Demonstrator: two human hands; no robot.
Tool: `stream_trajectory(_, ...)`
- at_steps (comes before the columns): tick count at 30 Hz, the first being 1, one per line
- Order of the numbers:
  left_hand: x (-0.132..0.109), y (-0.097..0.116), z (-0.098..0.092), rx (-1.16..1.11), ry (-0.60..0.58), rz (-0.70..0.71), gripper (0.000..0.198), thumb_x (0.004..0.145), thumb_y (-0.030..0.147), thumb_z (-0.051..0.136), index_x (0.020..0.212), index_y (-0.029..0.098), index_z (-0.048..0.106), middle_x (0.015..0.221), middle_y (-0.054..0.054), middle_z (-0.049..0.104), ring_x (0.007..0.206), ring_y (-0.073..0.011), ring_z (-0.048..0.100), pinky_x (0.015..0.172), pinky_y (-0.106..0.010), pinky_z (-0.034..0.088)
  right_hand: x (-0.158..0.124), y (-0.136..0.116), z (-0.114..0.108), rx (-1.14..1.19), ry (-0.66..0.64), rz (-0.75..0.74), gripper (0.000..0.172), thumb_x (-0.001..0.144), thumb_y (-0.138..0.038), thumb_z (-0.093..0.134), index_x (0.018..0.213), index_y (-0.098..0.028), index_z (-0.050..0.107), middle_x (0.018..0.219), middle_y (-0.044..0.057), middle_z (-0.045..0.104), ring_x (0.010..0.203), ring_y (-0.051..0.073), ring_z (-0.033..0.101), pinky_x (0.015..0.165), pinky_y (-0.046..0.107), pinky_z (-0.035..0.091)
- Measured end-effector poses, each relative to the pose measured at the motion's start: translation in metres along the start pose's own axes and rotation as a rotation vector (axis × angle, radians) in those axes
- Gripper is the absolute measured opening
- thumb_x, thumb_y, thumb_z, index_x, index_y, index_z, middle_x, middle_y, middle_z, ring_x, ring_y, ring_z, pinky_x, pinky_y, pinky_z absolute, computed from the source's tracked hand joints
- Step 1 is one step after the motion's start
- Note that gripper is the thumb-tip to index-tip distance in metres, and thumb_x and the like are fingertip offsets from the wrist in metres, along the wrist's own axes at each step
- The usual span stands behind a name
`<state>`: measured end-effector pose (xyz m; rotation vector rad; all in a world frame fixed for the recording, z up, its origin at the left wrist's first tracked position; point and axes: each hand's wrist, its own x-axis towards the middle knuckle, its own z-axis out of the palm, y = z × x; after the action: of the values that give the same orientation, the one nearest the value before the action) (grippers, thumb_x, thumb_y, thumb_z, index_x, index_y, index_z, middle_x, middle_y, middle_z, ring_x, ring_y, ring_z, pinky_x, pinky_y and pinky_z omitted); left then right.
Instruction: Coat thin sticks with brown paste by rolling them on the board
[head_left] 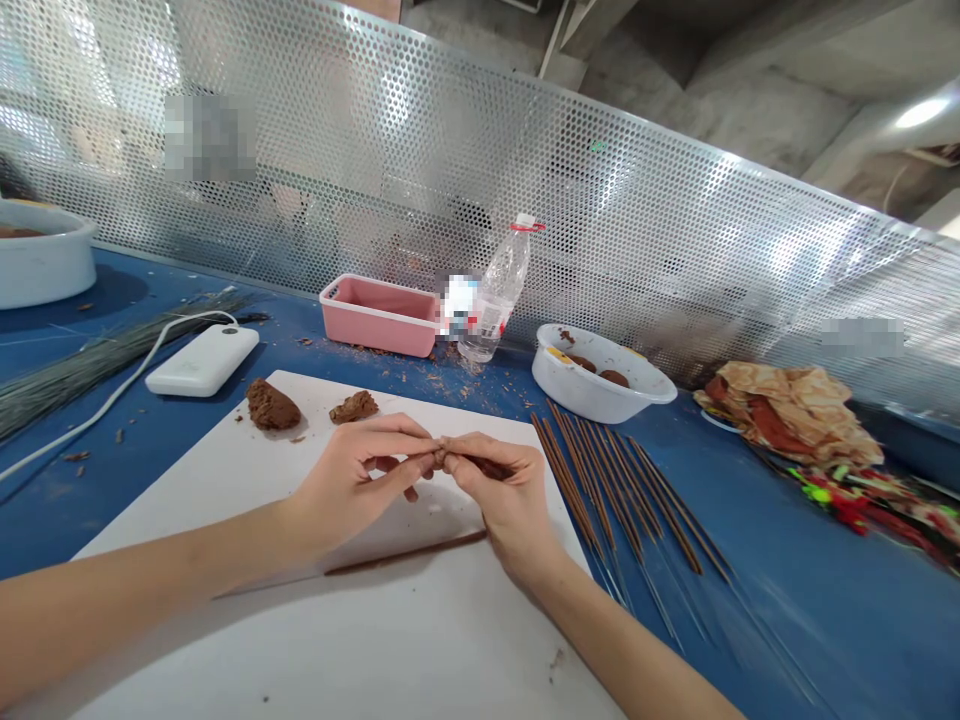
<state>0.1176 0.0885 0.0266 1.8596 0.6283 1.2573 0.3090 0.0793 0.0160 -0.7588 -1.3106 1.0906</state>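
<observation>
Between the fingertips of my left hand [352, 485] and my right hand [510, 500] is a small piece of brown clay-like dough [440, 456], pinched by both. The hands meet over a white board [420, 640]. Beneath them lies a thin stick coated in brown dough [409, 554], its bare end pointing left. A larger brown lump [273, 405] and a smaller lump [354, 407] rest near the board's far edge. To the right, several brown-coated sticks [611, 470] with bare wire-like ends lie side by side.
Behind the board stand a pink container [382, 318], a plastic bottle [499, 295] and a white bowl [600, 385] with brown lumps. A white power bank [204, 360] and thin wires [97, 350] are left. Crumpled brown paper [802, 410] sits right. A perforated metal panel [637, 190] borders the blue table.
</observation>
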Motion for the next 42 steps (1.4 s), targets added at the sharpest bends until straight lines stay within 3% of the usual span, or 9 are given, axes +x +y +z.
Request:
stream_trajectory(7, 0.002, -0.004, -0.007, -0.019, -0.047, -0.072, 0.022, 0.102, 0.019, 0.064, 0.099, 0.020, 0.086, 0.093, -0.005, 0.076, 0.081, -0.0141, 0.068, 0.065, -0.021, 0.065, 0.001, -0.001, -0.001, 0.048, -0.027, 0.120, 0.011, 0.079, -0.030, 0.093, 0.089, -0.028, 0.090, 0.091, 0.004, 0.085, 0.074, 0.016, 0.073, 0.068, 0.028, 0.062)
stream_trajectory(16, 0.002, -0.013, -0.009, -0.257, -0.047, -0.165, 0.017, 0.097, 0.032, 0.078, 0.095, 0.019, 0.089, 0.089, -0.007, 0.078, 0.082, -0.0166, 0.071, 0.067, -0.025, 0.065, 0.003, -0.003, -0.002, 0.090, -0.064, 0.202, 0.016, 0.076, -0.035, 0.095, 0.087, -0.024, 0.089, 0.085, 0.005, 0.083, 0.070, 0.016, 0.070, 0.073, 0.031, 0.062)
stream_trajectory(24, 0.005, -0.006, -0.008, -0.242, -0.038, -0.186, 0.016, 0.095, 0.033, 0.081, 0.090, 0.022, 0.090, 0.082, -0.005, 0.078, 0.076, -0.0161, 0.071, 0.068, -0.027, 0.064, 0.003, -0.002, 0.000, 0.039, -0.072, 0.129, 0.017, 0.077, -0.039, 0.094, 0.085, -0.025, 0.088, 0.080, 0.004, 0.082, 0.073, 0.020, 0.074, 0.075, 0.035, 0.064)
stream_trajectory(34, 0.001, -0.012, -0.006, -0.231, 0.046, -0.190, 0.017, 0.093, 0.021, 0.076, 0.085, 0.028, 0.089, 0.078, -0.001, 0.073, 0.070, -0.0149, 0.072, 0.067, -0.029, 0.065, 0.002, -0.007, 0.009, 0.080, -0.072, 0.086, 0.007, 0.080, -0.034, 0.091, 0.085, -0.030, 0.090, 0.085, 0.004, 0.084, 0.077, 0.026, 0.078, 0.080, 0.041, 0.066)
stream_trajectory(37, 0.001, -0.013, -0.006, -0.251, 0.027, -0.202, 0.013, 0.094, 0.025, 0.077, 0.088, 0.028, 0.088, 0.081, -0.001, 0.074, 0.073, -0.0156, 0.071, 0.069, -0.030, 0.065, 0.001, -0.008, 0.008, 0.076, -0.062, 0.100, 0.007, 0.080, -0.033, 0.091, 0.087, -0.029, 0.090, 0.083, 0.004, 0.084, 0.076, 0.025, 0.078, 0.082, 0.041, 0.065)
stream_trajectory(42, 0.001, -0.013, -0.006, -0.290, 0.012, -0.246, 0.012, 0.093, 0.035, 0.082, 0.090, 0.026, 0.088, 0.084, -0.004, 0.074, 0.079, -0.0174, 0.069, 0.073, -0.032, 0.064, -0.001, -0.007, 0.006, -0.017, 0.025, 0.097, 0.012, 0.077, -0.037, 0.093, 0.085, -0.028, 0.091, 0.085, 0.007, 0.085, 0.075, 0.026, 0.076, 0.072, 0.039, 0.064)
